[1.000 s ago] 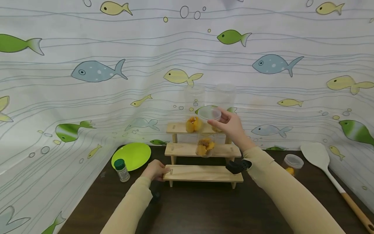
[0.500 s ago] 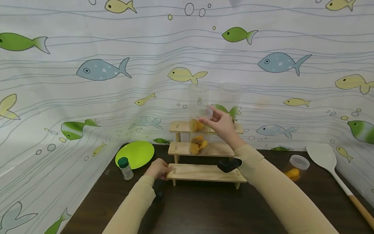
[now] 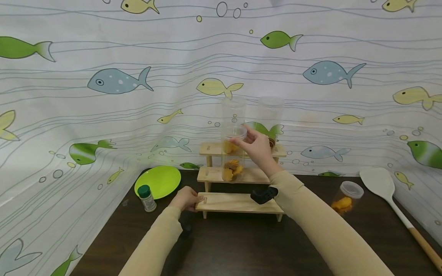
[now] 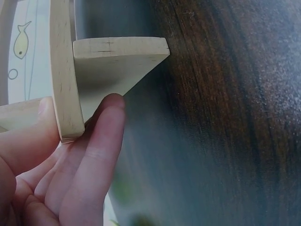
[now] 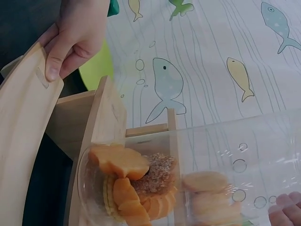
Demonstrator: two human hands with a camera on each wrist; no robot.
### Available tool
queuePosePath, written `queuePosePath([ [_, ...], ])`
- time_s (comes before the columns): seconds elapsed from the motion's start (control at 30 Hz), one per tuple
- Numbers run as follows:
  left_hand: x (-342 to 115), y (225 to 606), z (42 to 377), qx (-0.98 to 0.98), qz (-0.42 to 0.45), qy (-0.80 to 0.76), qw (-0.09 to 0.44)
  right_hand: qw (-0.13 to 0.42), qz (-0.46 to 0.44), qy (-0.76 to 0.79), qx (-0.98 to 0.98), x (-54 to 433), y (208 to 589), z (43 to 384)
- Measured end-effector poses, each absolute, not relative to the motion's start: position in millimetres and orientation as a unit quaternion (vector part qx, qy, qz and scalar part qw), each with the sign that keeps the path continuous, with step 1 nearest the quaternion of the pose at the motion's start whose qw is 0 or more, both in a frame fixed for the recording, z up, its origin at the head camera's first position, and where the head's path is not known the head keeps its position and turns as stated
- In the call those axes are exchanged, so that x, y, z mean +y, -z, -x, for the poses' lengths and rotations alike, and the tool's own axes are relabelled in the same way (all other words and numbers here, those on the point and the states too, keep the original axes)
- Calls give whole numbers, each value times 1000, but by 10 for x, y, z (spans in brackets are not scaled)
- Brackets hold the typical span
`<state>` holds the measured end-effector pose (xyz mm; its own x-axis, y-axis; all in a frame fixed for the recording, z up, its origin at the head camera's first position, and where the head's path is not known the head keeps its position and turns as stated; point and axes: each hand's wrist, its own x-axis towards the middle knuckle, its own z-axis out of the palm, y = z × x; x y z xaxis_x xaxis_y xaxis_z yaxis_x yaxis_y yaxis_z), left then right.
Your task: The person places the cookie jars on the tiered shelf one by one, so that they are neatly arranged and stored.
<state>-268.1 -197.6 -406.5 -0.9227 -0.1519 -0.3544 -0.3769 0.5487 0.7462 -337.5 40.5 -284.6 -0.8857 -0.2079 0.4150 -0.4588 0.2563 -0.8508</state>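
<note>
In the head view, a pale wooden three-tier stand (image 3: 221, 201) is on the dark table. My left hand (image 3: 185, 198) grips the left end of its lowest tier; in the left wrist view the thumb (image 4: 33, 146) lies on one face of the board and fingers on the other. My right hand (image 3: 257, 147) holds a tall clear jar (image 3: 226, 156) near its top, thumb and fingers around the rim. The jar is upright at the left part of the middle tier, with orange pieces and a brown, rough-looking piece (image 5: 159, 174) inside. Whether its base touches the board is unclear.
Two clear jars, a left one (image 3: 233, 111) and a right one (image 3: 271, 109), stand on the top tier. A lime plate (image 3: 159, 182) and green-capped bottle (image 3: 146, 199) are at left. Another jar (image 3: 351, 189) and a white spatula (image 3: 378, 184) with wooden handle are at right.
My right hand has moved the jar leftward along the middle tier. The left hand keeps its grip on the lowest tier. The head view has shifted slightly.
</note>
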Motion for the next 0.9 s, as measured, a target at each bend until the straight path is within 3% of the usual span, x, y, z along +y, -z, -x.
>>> queuePosePath([
  [0.37,-1983,4068,2672,870,147,-453,124,109,-234,-605,-753,462,2855,3366],
  [0.63,-1976,4045,2656,872,144,-451,125,71,-255,-621,-737,588,2695,3166],
  [0.9,-1985,4061,2657,872,145,-450,124,44,-285,-613,-735,915,2860,3202],
])
